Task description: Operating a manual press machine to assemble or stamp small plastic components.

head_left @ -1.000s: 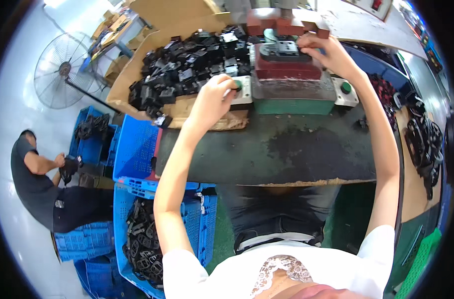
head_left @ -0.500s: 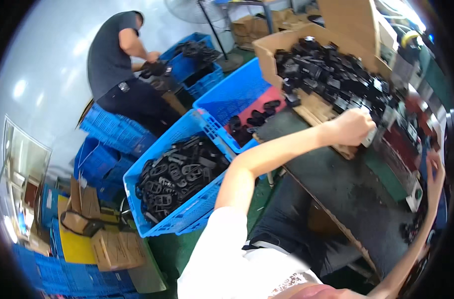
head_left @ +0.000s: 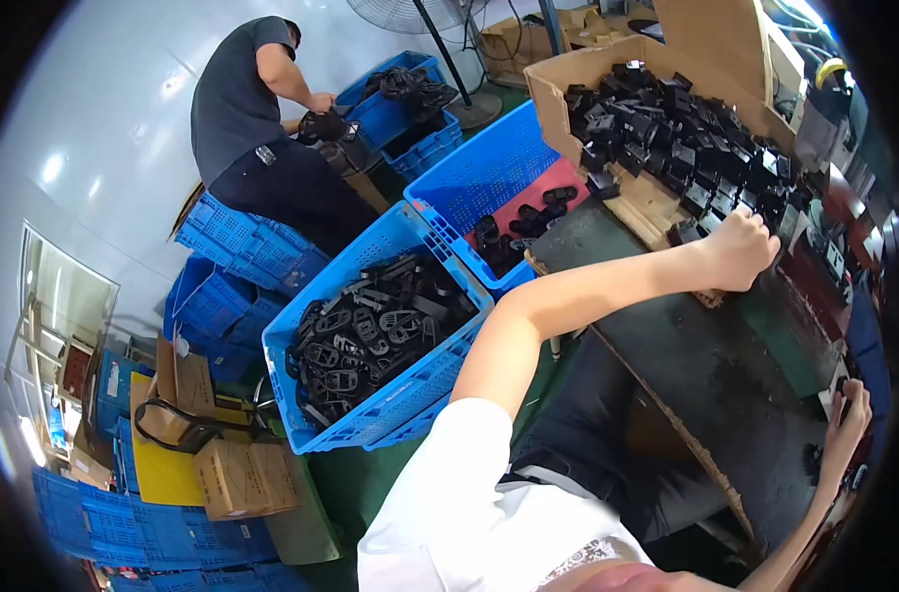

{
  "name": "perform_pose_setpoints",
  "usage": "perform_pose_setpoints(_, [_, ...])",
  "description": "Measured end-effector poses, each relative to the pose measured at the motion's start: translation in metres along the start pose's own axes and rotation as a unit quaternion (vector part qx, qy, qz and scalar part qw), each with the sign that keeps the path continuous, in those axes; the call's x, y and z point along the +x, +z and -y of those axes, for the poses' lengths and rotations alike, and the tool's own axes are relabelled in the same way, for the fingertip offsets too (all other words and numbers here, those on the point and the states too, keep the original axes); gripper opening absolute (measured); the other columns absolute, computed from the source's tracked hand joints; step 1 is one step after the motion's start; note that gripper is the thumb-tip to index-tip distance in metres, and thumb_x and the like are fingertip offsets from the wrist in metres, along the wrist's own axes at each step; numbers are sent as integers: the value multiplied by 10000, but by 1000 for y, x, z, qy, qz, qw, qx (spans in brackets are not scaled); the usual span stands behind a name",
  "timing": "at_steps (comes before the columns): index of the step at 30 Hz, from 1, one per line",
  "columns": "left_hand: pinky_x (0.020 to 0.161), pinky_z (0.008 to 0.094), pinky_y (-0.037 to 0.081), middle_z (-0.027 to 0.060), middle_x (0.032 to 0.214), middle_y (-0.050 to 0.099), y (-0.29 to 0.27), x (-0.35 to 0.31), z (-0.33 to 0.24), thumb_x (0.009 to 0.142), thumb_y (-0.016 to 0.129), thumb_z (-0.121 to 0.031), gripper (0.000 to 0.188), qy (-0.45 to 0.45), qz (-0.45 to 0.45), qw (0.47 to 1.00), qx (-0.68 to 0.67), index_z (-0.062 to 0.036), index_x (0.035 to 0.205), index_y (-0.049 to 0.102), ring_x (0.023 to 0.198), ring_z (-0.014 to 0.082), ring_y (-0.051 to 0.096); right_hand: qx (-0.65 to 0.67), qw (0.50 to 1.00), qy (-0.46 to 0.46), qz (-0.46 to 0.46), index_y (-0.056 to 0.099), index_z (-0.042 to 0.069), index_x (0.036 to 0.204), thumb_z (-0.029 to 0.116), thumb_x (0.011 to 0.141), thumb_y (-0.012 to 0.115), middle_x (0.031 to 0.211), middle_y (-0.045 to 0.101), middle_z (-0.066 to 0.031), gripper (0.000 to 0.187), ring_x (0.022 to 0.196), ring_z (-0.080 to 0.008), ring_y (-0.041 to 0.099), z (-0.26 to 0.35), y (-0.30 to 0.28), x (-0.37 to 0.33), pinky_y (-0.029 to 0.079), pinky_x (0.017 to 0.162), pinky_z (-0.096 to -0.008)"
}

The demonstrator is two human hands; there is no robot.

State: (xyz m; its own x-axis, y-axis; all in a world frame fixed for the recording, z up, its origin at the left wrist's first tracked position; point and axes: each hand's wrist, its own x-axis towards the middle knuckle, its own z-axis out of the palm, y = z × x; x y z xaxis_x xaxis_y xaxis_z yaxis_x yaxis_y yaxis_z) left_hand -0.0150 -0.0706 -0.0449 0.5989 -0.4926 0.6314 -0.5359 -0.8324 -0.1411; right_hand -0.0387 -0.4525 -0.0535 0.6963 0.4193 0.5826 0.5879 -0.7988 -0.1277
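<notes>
My left hand [head_left: 739, 253] is closed, knuckles up, at the near edge of an open cardboard box [head_left: 556, 99] heaped with small black blocky parts [head_left: 666, 128]. Whatever its fingers hold is hidden. Beside it, to the right, stands a machine with a dark red and green body [head_left: 787, 340]. My right hand [head_left: 848, 424] is at the far right, lower down by the near end of that machine. Its fingers are curled round a small dark piece too small to name.
The dark worktable [head_left: 706, 365] has a worn front edge. To its left stand a blue crate [head_left: 375, 434] of black plastic parts and another blue crate [head_left: 489, 148] with dark pieces on a pink sheet. Another person [head_left: 262, 128] bends over crates at the back.
My right hand has come down and nearer along the machine, and its fingers have curled. My left hand has shifted slightly right; the pale piece seen at its fingers before is out of sight.
</notes>
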Motion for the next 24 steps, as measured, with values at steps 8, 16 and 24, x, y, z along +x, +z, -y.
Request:
perform_pose_setpoints(8, [602, 389, 482, 118, 643, 589, -9, 3, 5, 661, 573, -143, 83, -17, -17, 999, -47, -62, 672, 579, 664, 284, 615, -67, 998, 4, 22, 524, 1, 845, -4, 743, 584, 775, 521, -141, 118, 779, -337, 517, 48, -24, 27, 392, 704, -388])
perform_pose_setpoints(16, [716, 382, 452, 114, 769, 589, -14, 0, 6, 691, 599, -156, 120, 18, -9, 998, -57, -50, 737, 568, 798, 279, 589, -75, 996, 53, 15, 526, 40, 774, -9, 673, 623, 754, 540, -89, 149, 824, -285, 522, 60, -27, 30, 387, 806, -355])
perform_pose_setpoints(24, [616, 344, 480, 119, 631, 587, 0, 35, 24, 849, 644, -246, 241, -170, -26, 886, -431, -16, 897, 591, 604, 235, 611, 144, 973, 178, 29, 477, 46, 1198, 114, 798, 653, 1035, 610, -94, 442, 992, -218, 572, 38, -19, 15, 438, 857, -353])
